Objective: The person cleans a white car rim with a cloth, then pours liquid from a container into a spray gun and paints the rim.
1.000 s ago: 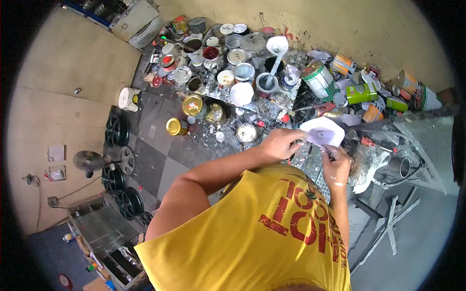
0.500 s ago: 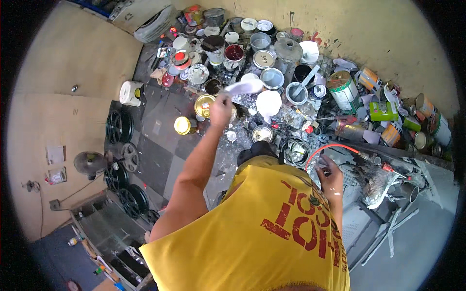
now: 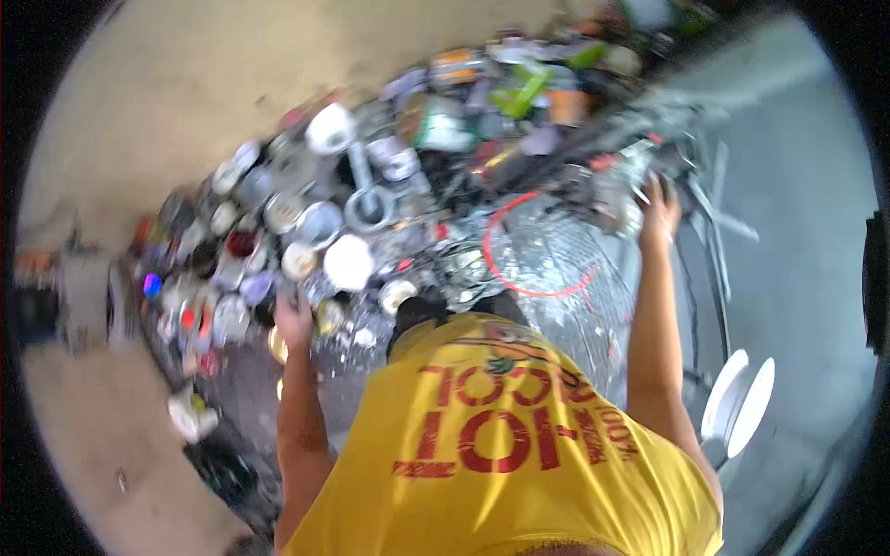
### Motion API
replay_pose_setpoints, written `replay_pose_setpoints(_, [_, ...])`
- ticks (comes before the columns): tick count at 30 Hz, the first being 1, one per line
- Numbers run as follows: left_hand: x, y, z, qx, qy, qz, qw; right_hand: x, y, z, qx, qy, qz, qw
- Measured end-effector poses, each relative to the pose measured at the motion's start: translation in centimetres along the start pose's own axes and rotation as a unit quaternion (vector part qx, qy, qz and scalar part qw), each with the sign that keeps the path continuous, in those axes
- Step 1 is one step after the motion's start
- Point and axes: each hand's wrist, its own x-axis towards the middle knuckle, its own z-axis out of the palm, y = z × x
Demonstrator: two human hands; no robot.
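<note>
Your left hand (image 3: 294,320) is just beside the pale lilac, paper-like piece (image 3: 256,287), which lies among the crowded round pots (image 3: 320,224). Your right hand (image 3: 658,213) is at the crumpled, grey-white bundle (image 3: 616,199). Both hands' fingers are blurred; I cannot tell whether they pinch or spread. I would advise slow movement, with your left wrist away from open rims and both arms clear of the thin red hose (image 3: 487,246).

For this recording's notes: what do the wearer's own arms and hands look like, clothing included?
The left hand and right hand are ungloved, with no watch or band visible. The arms are bare, coming from a yellow sleeveless fabric shirt with large red lettering. Blur hides finer hand detail.
</note>
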Motion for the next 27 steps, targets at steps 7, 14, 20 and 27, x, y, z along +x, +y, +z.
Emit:
replay_pose_setpoints(7, [-13.1, -16.0, 8.7, 0.012, -0.443, 0.053, 0.895, 9.6, 3.5, 7.7, -0.163, 0.139, 0.1, 0.972])
replay_pose_setpoints(14, [-14.6, -8.6, 5.1, 0.065, -0.463, -0.032, 0.883, 13.4, 4.9, 11.2, -0.208, 0.308, 0.159, 0.914])
replay_pose_setpoints(20, [-9.5, -5.8, 2.5, 0.13, -0.411, -0.084, 0.898, 13.9, 5.0, 9.7, -0.811, -0.102, -0.114, 0.564])
replay_pose_setpoints(27, [-10.6, 0.3, 3.6, -0.028, -0.408, -0.108, 0.906, 18.7, 11.1, -0.3, -0.722, -0.046, -0.153, 0.673])
